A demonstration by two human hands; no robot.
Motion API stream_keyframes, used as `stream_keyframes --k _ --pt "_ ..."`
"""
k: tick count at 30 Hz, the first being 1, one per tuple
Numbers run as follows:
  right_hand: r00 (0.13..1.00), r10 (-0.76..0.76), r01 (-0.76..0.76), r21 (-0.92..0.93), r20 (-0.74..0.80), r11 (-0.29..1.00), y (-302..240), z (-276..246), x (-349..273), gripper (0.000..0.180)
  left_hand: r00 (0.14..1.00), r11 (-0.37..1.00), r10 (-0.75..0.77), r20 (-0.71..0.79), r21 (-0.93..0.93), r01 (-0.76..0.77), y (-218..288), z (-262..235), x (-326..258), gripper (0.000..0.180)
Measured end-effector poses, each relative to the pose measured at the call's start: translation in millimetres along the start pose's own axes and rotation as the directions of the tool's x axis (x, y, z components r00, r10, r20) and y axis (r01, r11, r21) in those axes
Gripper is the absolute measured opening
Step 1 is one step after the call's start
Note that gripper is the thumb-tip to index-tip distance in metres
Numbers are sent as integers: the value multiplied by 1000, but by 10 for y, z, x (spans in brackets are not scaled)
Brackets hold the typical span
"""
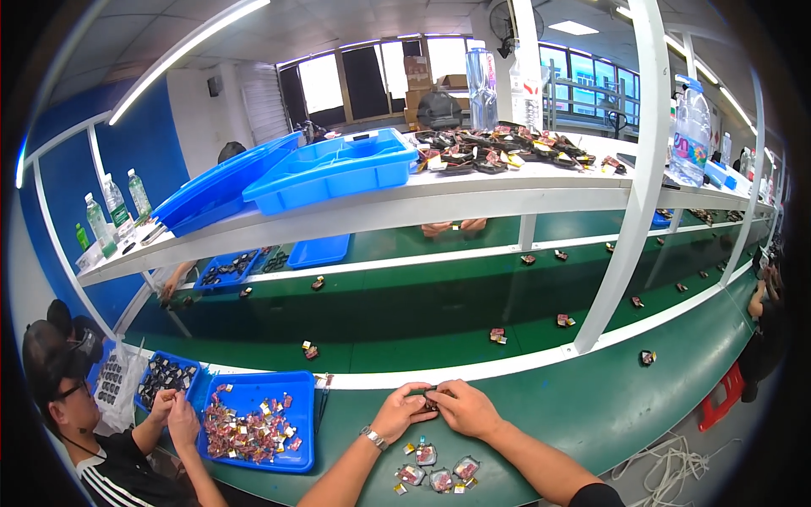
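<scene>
My left hand (400, 416), with a metal watch on its wrist, and my right hand (465, 409) meet above the green bench. Between their fingertips they grip a small dark casing (431, 401) with reddish parts, largely covered by the fingers. Just below them on the bench lie several pale grey casings (441, 480) with red circuit boards. Small yellow-and-white pieces (459, 487) stick out beside these. Left of my forearm, a blue tray (304, 422) holds a heap of red circuit boards (245, 429) with white and yellow parts.
A co-worker (84, 406) sits at the left, both hands raised by a tray of black casings (166, 377). Ahead, assemblies (498, 336) lie spaced along the green surface behind a white rail. A white post (629, 194) supports the shelf (473, 201), which bears blue trays, bottles and piled parts.
</scene>
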State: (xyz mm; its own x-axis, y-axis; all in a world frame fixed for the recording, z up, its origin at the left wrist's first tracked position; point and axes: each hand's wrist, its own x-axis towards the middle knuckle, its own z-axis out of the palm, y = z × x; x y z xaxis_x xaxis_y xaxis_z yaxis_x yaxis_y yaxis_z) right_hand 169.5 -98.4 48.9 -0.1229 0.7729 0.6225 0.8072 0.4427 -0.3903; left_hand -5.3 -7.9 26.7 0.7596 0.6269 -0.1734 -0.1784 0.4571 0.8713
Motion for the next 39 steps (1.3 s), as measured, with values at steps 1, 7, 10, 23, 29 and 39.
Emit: stream_keyframes --k 1,7,10,23,29,39 --pt "1000 -5 5 10 6 1000 0 5 1 22 1000 1000 3 -2 10 -3 -5 -35 -13 33" --pt "999 -15 15 -2 42 1000 72 -57 -14 18 995 994 49 90 94 -58 -167 -26 105 31" --pt "998 -14 13 20 58 1000 72 -77 32 17 986 995 24 165 96 -40 -191 -1 164 32" --pt "979 183 -199 241 89 950 125 15 -74 12 979 983 31 201 172 -67 -57 -51 73 43" --pt "969 219 -241 265 110 934 121 26 -93 14 986 988 -5 165 156 -21 -40 -25 47 40" --pt "959 283 -275 258 4 926 48 86 -165 14 993 994 13 121 102 -25 -75 -5 60 33"
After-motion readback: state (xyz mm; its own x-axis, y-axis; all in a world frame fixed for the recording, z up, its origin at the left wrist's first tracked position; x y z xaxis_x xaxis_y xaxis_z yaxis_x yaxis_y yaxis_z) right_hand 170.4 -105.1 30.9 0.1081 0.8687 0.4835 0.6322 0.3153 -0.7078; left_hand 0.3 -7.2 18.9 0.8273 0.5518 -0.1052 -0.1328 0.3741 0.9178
